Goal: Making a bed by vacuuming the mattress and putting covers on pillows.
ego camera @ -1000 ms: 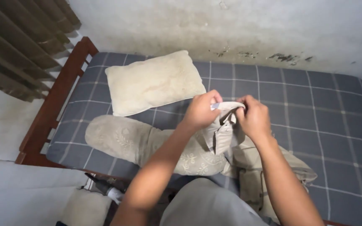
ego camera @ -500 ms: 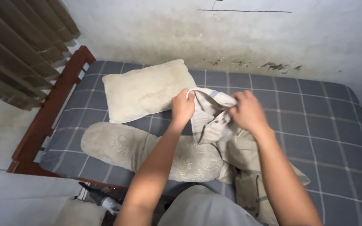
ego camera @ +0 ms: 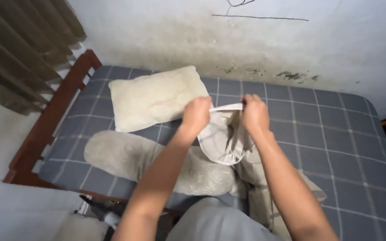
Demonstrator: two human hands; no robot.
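Both hands pinch beige cotton trousers (ego camera: 228,143) at waistband, w/ left hand (ego camera: 196,115) and right hand (ego camera: 254,115) nr cream rectangular pillow (ego camera: 157,97). Keep band taut, level; shake legs straight.

Both bare forearms reached forward from the lower edge of the view, angled inward so that the hands came near each other. The left hand (ego camera: 196,114) was closed in a fist, knuckles up, wrist slightly bent. The right hand (ego camera: 254,115) sat level with it, just beside it, fingers curled under and thumb pinched against them. Both elbows were bent and out of view, the forearms raised.
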